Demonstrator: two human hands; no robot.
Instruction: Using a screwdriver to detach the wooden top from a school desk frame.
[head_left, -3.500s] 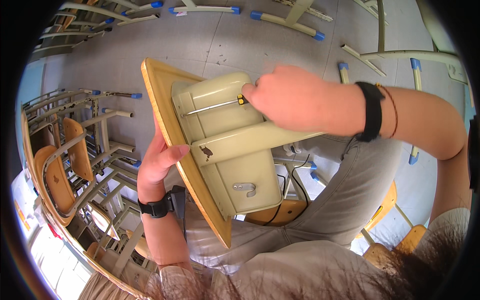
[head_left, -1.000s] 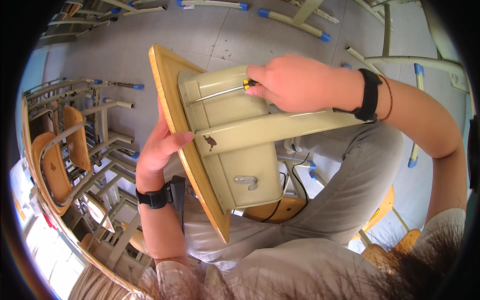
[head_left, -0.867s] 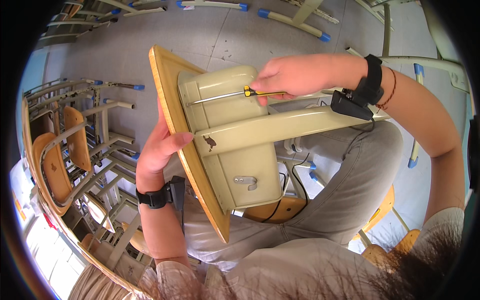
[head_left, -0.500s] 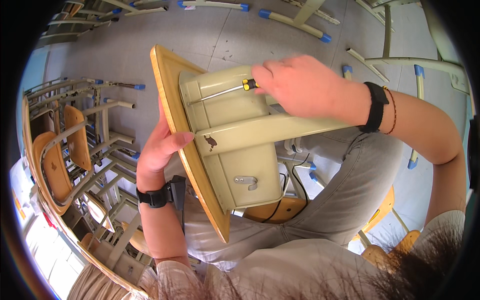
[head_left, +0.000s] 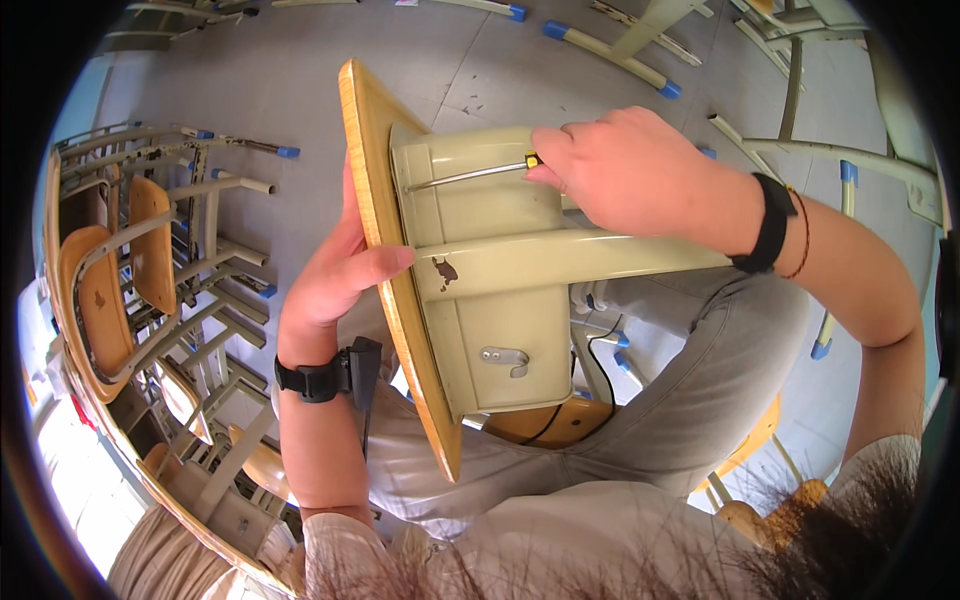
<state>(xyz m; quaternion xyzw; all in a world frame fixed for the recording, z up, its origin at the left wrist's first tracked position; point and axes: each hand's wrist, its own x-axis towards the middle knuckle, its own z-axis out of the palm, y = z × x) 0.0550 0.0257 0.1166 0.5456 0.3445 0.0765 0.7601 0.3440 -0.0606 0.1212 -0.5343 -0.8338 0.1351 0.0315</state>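
Note:
A small desk lies tipped on its side across my lap, its wooden desktop [head_left: 400, 320] edge-on and its cream metal drawer box [head_left: 500, 330] facing right. My left hand [head_left: 350, 265] grips the desktop's edge, thumb on the near side and fingers behind it. In my right fist is a screwdriver [head_left: 465, 179] with a yellow and black handle, mostly hidden by the fingers. Its shaft points left, and the tip meets the flange of the box close to the desktop. A cream metal leg [head_left: 580, 257] with a chipped patch crosses the box. Below it sits a metal hook [head_left: 506, 358].
Stacked desks and chairs [head_left: 150, 250] crowd the left side. Desk legs with blue feet [head_left: 612, 58] stand on the grey floor [head_left: 350, 70] ahead and at the right. A wooden seat [head_left: 560, 422] and a black cable show beneath the desk.
The desk has shifted slightly right and tilted a little in view, both hands moving with it. The screwdriver tip stays at the box flange; less of its handle shows now.

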